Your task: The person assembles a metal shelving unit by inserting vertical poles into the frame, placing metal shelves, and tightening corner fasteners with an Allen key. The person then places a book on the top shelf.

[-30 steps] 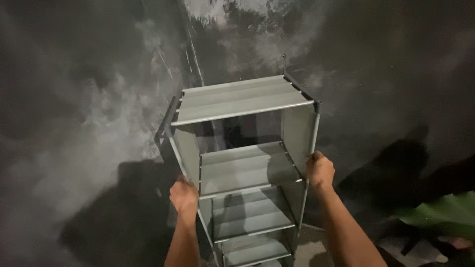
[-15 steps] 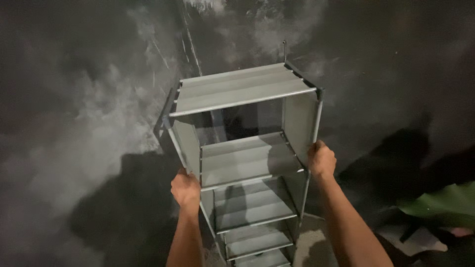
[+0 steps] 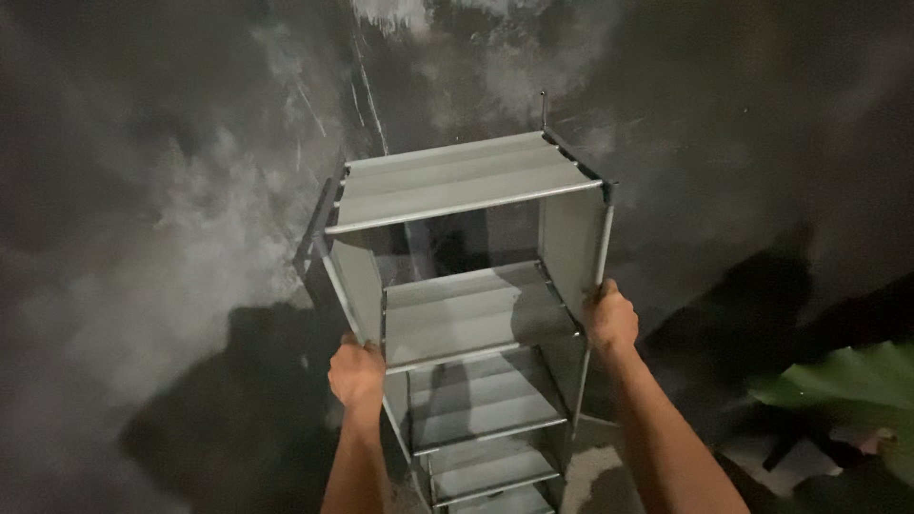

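A tall grey fabric shelf rack [image 3: 464, 181] with metal poles stands against a dark stained wall, seen from above. It has several tiers going down. My left hand [image 3: 357, 373] grips the front left pole just below the top tier. My right hand [image 3: 609, 319] grips the front right pole at about the same height. Both arms reach up from the bottom edge of the view.
The dark mottled wall [image 3: 171, 190] fills the background behind and left of the rack. A large green leaf [image 3: 838, 390] lies at the lower right. Pale debris on the floor [image 3: 762, 466] lies near it. My shadow falls on the wall at lower left.
The rack and both hands sit slightly higher and further right in view than before; the grip on the two front poles is the same.
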